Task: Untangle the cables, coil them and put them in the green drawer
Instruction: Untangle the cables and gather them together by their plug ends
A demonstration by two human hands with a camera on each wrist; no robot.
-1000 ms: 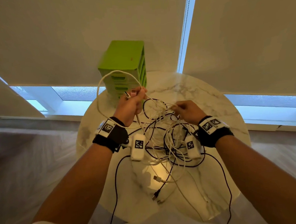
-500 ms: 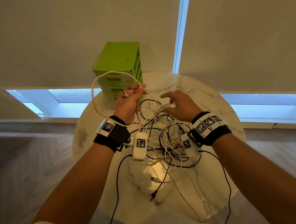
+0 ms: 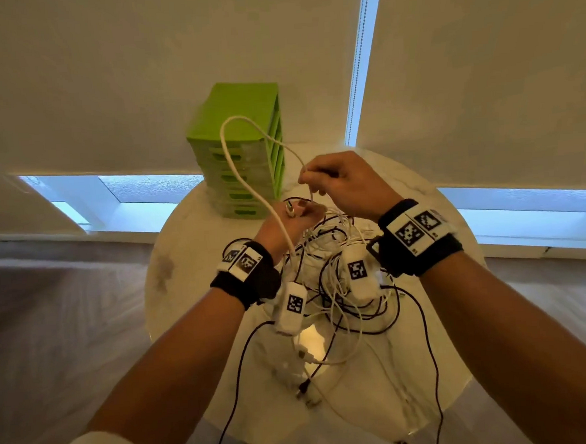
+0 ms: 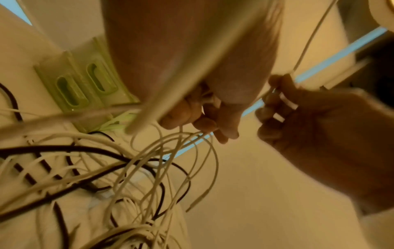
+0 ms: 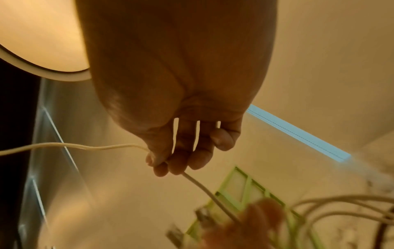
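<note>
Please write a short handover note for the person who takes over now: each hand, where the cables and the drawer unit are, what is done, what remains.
Left hand: grips a white cable near its metal plug, with other white strands.
Right hand: pinches the same white cable further along; it arches in a loop between the hands.
Tangle of white and black cables: still knotted on the round marble table, under both wrists.
Green drawer unit: at the table's far edge, drawers appear closed.
Done: one cable partly lifted out.
Left: free it, coil it, untangle the others, open a drawer, store all.
</note>
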